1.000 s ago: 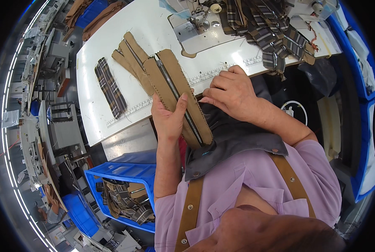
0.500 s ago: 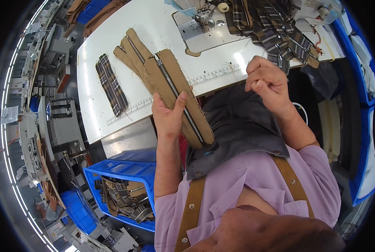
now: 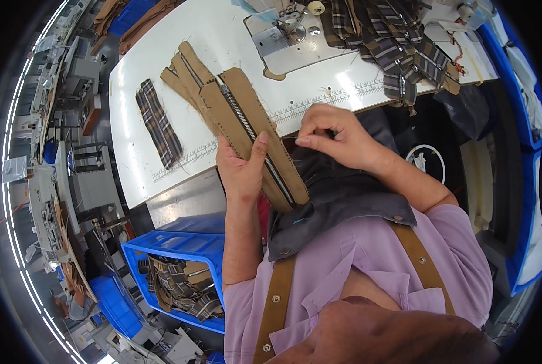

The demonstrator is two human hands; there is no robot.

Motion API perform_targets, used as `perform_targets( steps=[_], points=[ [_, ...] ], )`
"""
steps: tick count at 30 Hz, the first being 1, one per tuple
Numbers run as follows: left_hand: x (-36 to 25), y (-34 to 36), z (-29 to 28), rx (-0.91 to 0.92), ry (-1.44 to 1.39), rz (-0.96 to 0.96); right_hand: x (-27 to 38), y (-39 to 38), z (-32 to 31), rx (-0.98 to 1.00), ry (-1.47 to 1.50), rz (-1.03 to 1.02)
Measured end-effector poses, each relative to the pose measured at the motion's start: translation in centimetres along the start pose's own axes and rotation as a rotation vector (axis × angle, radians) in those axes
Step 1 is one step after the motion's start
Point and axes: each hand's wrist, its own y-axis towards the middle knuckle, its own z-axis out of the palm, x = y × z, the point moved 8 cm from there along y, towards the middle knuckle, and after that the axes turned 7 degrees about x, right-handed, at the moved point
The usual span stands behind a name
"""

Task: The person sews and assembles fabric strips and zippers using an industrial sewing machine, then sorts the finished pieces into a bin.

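My left hand (image 3: 242,162) grips a long brown fabric panel (image 3: 237,97) with a silver metal zipper down its middle. The thumb lies on top beside the zipper teeth, and the other fingers are hidden underneath. The panel slants from the table edge down to my dark apron (image 3: 356,194). To its right, my right hand (image 3: 338,136) is closed in a pinch, close to the panel's stitched edge but apart from it. Whatever sits between those fingertips is too small to make out. Further brown zippered pieces (image 3: 189,76) lie on the table behind the held panel.
One plaid zippered strip (image 3: 159,124) lies at left on the white table (image 3: 137,67). A sewing machine (image 3: 286,36) stands at the back, beside a heap of plaid zippered pieces (image 3: 398,51). Below the table's left side, a blue crate (image 3: 174,239) holds more pieces.
My right hand has come left and down, from above the table edge to near the panel's right edge, still pinched. My left hand and the panel have shifted slightly left.
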Motion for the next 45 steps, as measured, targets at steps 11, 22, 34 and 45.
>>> perform_targets(
  steps=[11,22,34,45],
  points=[
    [1.0,0.8,-1.6,-0.077,-0.050,0.046,-1.4,0.0,1.9,0.131,0.330,0.188],
    [0.0,0.8,-2.0,-0.056,-0.053,0.032,-0.6,-8.2,-4.4,0.269,-0.663,0.538],
    [4.0,-0.7,3.7,0.212,0.042,-0.175,5.7,-0.5,-0.5,-0.153,-0.989,-0.242],
    [4.3,-0.5,4.3,0.243,0.115,-0.175,5.1,-0.2,-0.6,-0.265,-0.998,-0.241]
  ],
)
